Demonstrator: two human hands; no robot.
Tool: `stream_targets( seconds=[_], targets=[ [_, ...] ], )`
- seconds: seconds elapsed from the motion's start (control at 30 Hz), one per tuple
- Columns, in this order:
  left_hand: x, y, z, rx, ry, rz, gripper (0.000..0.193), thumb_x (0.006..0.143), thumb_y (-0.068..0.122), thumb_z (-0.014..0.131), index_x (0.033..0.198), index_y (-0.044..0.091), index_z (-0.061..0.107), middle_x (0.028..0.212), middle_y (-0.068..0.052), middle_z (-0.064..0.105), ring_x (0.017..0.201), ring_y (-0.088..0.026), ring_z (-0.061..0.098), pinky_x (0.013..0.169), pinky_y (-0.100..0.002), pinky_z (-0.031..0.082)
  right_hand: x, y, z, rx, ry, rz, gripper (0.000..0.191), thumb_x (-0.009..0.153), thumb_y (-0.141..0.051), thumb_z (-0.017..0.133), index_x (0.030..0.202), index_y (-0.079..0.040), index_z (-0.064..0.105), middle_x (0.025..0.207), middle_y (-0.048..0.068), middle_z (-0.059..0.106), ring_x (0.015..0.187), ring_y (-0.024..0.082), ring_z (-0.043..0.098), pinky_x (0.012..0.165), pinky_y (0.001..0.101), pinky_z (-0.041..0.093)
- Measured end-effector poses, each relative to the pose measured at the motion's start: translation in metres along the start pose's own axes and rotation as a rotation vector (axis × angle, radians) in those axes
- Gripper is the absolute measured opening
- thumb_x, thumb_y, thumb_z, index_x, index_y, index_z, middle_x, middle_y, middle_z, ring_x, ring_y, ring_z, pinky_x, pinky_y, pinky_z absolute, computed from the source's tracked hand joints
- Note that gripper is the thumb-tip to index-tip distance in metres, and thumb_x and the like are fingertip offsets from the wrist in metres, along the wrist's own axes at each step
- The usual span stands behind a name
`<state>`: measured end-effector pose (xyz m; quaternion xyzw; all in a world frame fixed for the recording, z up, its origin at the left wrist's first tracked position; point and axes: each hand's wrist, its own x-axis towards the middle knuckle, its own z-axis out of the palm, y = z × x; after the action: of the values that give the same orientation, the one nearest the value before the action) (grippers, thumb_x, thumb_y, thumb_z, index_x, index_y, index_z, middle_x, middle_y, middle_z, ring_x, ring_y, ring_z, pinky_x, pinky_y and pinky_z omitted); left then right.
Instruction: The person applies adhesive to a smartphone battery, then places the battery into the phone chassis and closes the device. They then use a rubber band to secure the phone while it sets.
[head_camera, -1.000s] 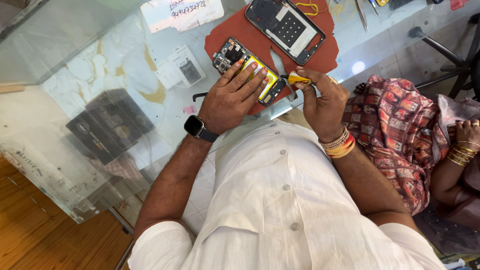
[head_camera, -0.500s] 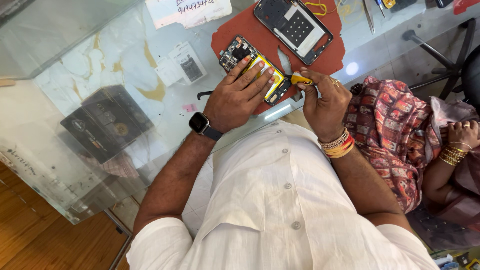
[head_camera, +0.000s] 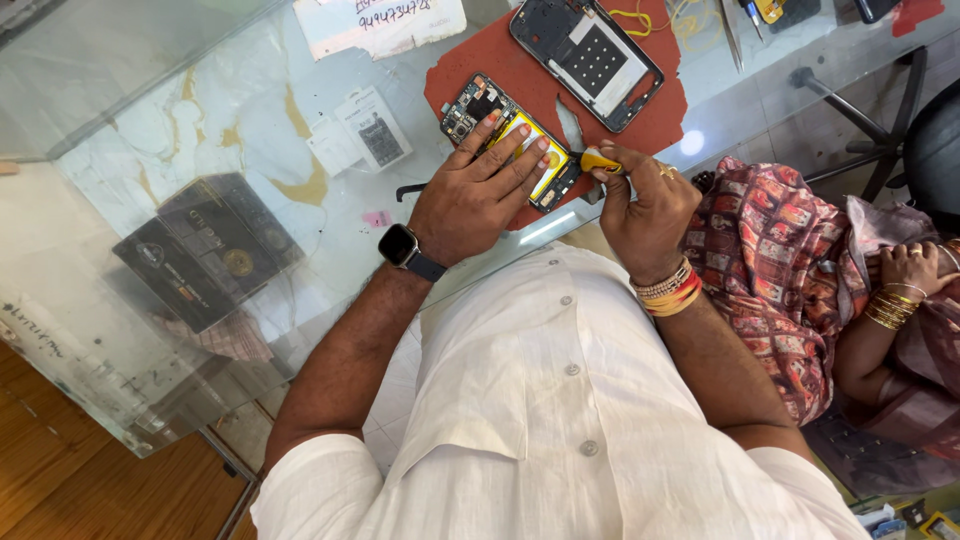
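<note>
— What has each hand got hold of at the glass counter?

— The left hand (head_camera: 478, 195) lies flat and spread, fingers (head_camera: 520, 150) pressing down on an opened phone (head_camera: 500, 135) with a yellow-labelled battery; nothing is clasped, it only pins the handset to the red mat (head_camera: 650, 125). The right hand (head_camera: 645, 205) is closed tight around a small yellow-handled tool (head_camera: 600, 160), thumb and fingertips pinching it, its tip at the phone's lower end.

— Where does the phone sit?

— On the mat's near edge, slanted, camera end pointing away from the person.

— And around it?

— A second phone back shell (head_camera: 588, 55) lies farther up the same mat, just apart. A paper note (head_camera: 380, 20) rests at the far side of the glass table (head_camera: 200, 120), small white cards (head_camera: 360, 130) to the left, a dark box (head_camera: 205, 250) beneath the glass. Another person's hand with gold bangles (head_camera: 905, 290) rests on patterned cloth at the right, well clear of the work.
</note>
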<state>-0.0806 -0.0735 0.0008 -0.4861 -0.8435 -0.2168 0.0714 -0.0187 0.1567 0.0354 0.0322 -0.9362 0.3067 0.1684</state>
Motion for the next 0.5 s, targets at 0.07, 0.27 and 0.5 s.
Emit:
stream_targets(
  seconds=[0.07, 0.27, 0.5],
  targets=[
    [-0.0001, -0.0005, -0.0002, 0.000, -0.004, 0.000, 0.032, 0.103, 0.015, 0.057, 0.130, 0.006, 0.073, 0.149, -0.008, 0.061, 0.143, -0.025, 0.050, 0.126, -0.054, 0.029, 0.0009, -0.0017, -0.0005, 0.019, 0.014, -0.030, 0.014, 0.096, 0.003, 0.078, 0.108, -0.001, 0.072, 0.103, 0.011, 0.078, 0.083, 0.025, 0.075, 0.072, 0.0332, 0.057],
    [-0.0009, 0.0009, 0.0022, 0.010, 0.001, -0.007, 0.032, 0.104, 0.015, 0.057, 0.131, 0.007, 0.072, 0.150, -0.007, 0.061, 0.143, -0.025, 0.050, 0.127, -0.053, 0.029, 0.0019, -0.0066, -0.0022, -0.026, 0.040, -0.101, 0.013, 0.097, 0.003, 0.076, 0.108, -0.002, 0.073, 0.102, 0.010, 0.078, 0.083, 0.023, 0.076, 0.072, 0.0326, 0.057],
    [-0.0027, 0.0015, 0.0061, 0.006, -0.007, -0.017, 0.031, 0.107, 0.016, 0.057, 0.132, 0.008, 0.072, 0.151, -0.007, 0.060, 0.145, -0.024, 0.049, 0.127, -0.054, 0.028, 0.0009, -0.0072, -0.0019, -0.035, 0.059, -0.132, 0.012, 0.099, 0.003, 0.075, 0.109, -0.003, 0.073, 0.101, 0.009, 0.078, 0.084, 0.023, 0.077, 0.074, 0.0322, 0.059]
  ],
)
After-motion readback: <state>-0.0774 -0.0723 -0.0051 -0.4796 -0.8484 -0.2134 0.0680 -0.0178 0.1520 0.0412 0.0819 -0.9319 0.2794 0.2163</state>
